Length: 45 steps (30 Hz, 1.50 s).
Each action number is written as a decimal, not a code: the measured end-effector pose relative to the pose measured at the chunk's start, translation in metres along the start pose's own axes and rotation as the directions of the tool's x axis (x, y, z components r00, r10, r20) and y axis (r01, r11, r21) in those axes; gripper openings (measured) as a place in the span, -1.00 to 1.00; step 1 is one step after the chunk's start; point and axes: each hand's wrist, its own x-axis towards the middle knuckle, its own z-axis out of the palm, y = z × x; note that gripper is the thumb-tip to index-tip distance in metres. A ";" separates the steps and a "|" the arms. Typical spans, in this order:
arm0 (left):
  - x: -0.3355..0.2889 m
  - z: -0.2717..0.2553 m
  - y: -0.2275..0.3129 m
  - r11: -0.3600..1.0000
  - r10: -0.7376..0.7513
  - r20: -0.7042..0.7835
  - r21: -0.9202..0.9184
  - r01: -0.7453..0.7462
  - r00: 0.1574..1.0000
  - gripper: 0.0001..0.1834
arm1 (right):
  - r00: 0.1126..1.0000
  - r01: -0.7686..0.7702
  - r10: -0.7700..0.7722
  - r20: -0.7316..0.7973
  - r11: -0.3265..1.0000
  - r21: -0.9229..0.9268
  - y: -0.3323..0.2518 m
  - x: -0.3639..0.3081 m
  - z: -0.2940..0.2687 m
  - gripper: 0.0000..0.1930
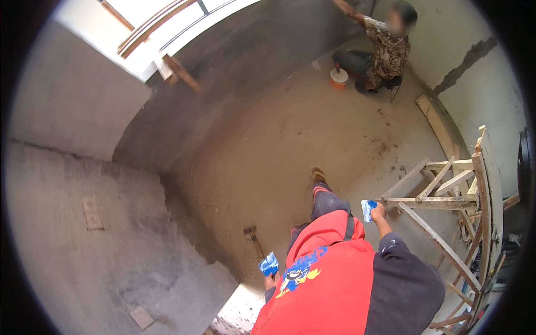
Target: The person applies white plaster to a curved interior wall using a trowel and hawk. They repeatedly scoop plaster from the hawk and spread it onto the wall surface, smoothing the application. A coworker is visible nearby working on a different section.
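Blue cards, two of them, one per hand. My left hand [270,279] pinches the first blue card [268,263], low in view beside my red top [329,279]; fingers closed on its lower edge, the card sticks up and tilts left, long axis running lower-left to upper-right. My right hand [378,213] grips the second blue card [368,210], out to the right of my raised knee [329,204]; fingers wrapped on its right edge, the card stands near upright, long axis roughly vertical, face toward the left. Both grips are closed on the cards, exact finger placement too small to tell.

Count: two cards, two hands, one foot [318,175] of mine visible out front on the concrete floor [268,145]. One hammer-like tool [254,239] lies on the floor just left of my left hand, head away from me, handle toward me. One wooden ladder frame [446,195] stands at right, its nearest rail close to my right hand, not touching. One wooden plank [181,72] leans out at the top of the plastered wall [84,223] on the left.

One other person [385,53] crouches at the far wall, well apart from me, arm raised to the wall, one orange bucket [338,78] just beside them.
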 end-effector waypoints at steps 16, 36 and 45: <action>-0.051 0.420 0.139 0.952 0.301 0.158 -0.113 -0.286 0.940 -0.70 | 0.983 -0.088 0.143 -0.119 0.920 0.383 -0.084 0.209 -0.097 -0.75; -0.172 0.895 0.089 0.997 0.073 0.638 -0.033 -0.068 0.766 -0.71 | 0.807 -0.550 -0.396 0.438 -0.234 0.801 -0.481 0.322 -0.217 -0.71; -0.212 0.969 0.082 0.886 0.440 0.492 -0.102 -0.452 0.751 -0.69 | 0.805 -0.515 -0.370 0.464 -0.049 0.855 -0.522 0.373 -0.214 -0.71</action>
